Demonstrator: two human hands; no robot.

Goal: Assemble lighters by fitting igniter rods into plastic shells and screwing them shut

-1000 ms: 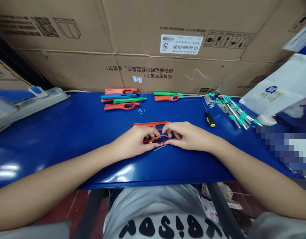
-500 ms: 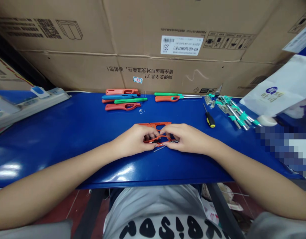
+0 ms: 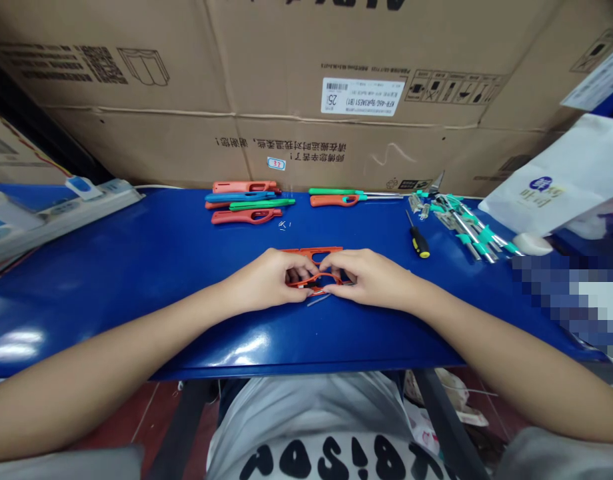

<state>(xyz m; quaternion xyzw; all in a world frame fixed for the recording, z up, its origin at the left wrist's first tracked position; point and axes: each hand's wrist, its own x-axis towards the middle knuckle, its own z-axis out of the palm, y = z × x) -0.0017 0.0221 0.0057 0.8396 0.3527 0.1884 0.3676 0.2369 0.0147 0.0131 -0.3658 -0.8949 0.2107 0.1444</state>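
Note:
At the middle of the blue table [image 3: 136,267], my left hand [image 3: 269,281] and my right hand [image 3: 369,277] meet, both pinching an orange plastic handle shell [image 3: 314,280] with a loop opening. A second orange shell half [image 3: 311,253] lies flat just behind my fingers. A thin metal rod [image 3: 318,300] rests on the table in front of the held part. Both hands have their fingers curled closed around the shell.
Orange, blue and green handles [image 3: 244,203] lie stacked at the back, with two more pieces [image 3: 341,196] to their right. A yellow-black screwdriver [image 3: 418,239] and several teal-tipped metal parts [image 3: 466,223] lie at right. Cardboard boxes [image 3: 306,80] wall the back; a white bag [image 3: 561,187] sits far right.
My hands have stayed on the orange shell, my fingers shifting slightly closer together. The view has tilted a little.

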